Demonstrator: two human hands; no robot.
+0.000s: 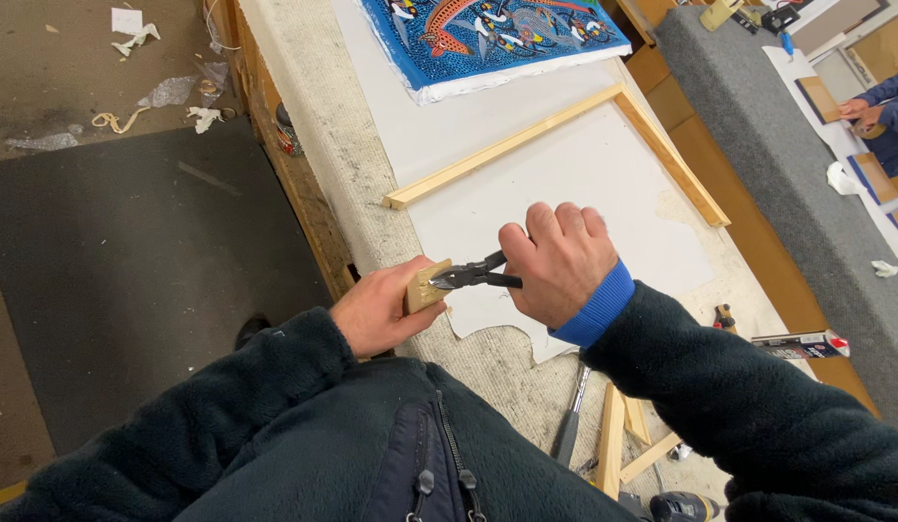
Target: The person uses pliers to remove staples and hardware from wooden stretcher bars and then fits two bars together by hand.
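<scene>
My left hand (379, 307) grips the end of a pale wooden bar (426, 284) at the near edge of the workbench. My right hand (557, 259) is closed around the handles of black pliers (474, 275), whose jaws meet the end face of that bar. Both arms wear dark fleece sleeves, with a blue cuff at the right wrist. Beyond the hands, two more wooden bars of a frame (512, 143) lie in an L on white sheet material (574, 179).
A blue painted canvas with fish (487, 34) lies further up the bench. Near my right arm lie a metal tool (571, 425), wooden pieces (613, 440), a small box (797, 341) and a drill (676, 506). Another person's hands (860, 108) work at a grey table to the right. Floor with scraps lies left.
</scene>
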